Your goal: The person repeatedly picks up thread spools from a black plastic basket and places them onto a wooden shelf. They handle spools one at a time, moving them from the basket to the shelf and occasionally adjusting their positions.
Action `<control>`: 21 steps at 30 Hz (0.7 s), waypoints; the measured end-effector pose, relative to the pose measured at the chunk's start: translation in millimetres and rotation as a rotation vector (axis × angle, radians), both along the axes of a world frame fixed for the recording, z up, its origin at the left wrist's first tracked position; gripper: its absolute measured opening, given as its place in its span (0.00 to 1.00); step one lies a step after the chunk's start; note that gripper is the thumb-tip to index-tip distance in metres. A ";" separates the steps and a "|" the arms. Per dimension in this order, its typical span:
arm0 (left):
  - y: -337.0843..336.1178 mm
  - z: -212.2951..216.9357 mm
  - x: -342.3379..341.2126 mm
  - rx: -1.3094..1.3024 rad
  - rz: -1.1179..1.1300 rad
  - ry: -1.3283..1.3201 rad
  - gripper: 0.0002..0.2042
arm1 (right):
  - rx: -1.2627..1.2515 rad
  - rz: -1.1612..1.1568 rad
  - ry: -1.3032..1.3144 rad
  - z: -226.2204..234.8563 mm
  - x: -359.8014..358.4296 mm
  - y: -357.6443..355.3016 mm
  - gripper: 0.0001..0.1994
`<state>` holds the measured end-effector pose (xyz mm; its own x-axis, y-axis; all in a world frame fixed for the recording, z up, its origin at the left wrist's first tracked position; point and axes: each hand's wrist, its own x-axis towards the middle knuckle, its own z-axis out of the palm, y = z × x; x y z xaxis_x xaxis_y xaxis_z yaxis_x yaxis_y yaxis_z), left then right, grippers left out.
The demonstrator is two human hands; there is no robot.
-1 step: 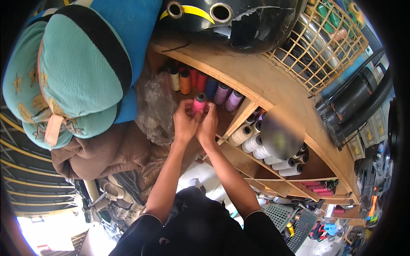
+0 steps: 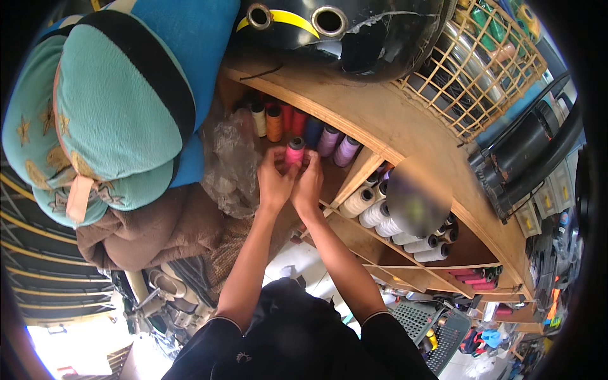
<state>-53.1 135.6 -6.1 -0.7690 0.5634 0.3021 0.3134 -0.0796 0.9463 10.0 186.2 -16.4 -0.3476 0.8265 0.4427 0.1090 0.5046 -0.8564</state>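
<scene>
Pink spool (image 2: pixel 294 152), stubby cylinder of wound thread, sat before wooden shelf (image 2: pixel 357 175), crinkled plastic (image 2: pixel 231 166) at 9 o'clock, purple spools (image 2: pixel 346 151) at 3. My left hand (image 2: pixel 275 182) and right hand (image 2: pixel 308 185) curled closed round it. Long axis ran 12 to 6, dark end toward 12.

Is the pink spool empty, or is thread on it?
The spool has thread: pink winding shows below its dark top. Fingers partly cover it; how full, I cannot tell.
</scene>
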 end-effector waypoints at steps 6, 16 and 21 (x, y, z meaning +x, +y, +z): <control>26.8 -9.0 -28.9 -0.005 0.032 0.048 0.17 | 0.098 -0.119 -0.020 -14.3 -32.0 21.7 0.14; 40.5 -7.6 -45.4 -0.096 0.146 0.131 0.11 | 0.005 -0.160 -0.018 -14.7 -53.1 31.9 0.15; 41.7 -5.2 -49.6 -0.108 0.136 0.085 0.07 | 0.017 -0.177 0.034 -24.1 -59.2 35.6 0.10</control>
